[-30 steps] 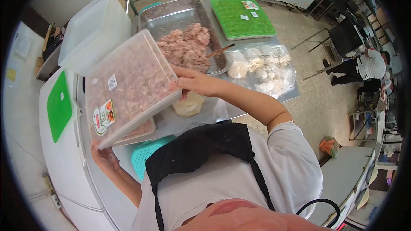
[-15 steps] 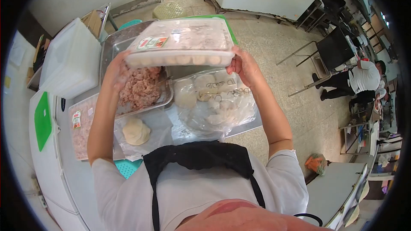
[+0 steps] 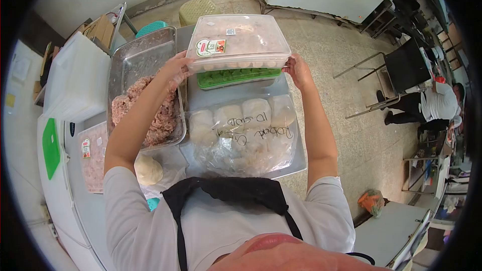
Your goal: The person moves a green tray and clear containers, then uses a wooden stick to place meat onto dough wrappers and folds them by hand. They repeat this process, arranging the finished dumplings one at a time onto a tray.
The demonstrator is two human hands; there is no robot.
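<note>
A clear lidded container (image 3: 238, 40) with a pale filling is being held level at the far side of the steel table (image 3: 297, 163). Its left end is being gripped by the left hand (image 3: 175, 70) and its right end by the right hand (image 3: 299, 70), fingers curled around the rim. It is being kept just over a green box (image 3: 236, 77); whether the two are touching cannot be told. To the left, minced meat (image 3: 150, 113) is lying in a metal tray (image 3: 143, 52). Nearer, a written-on bag of dough portions (image 3: 246, 130) is resting beside it, and a dough ball (image 3: 148, 169) is sitting near the left arm.
</note>
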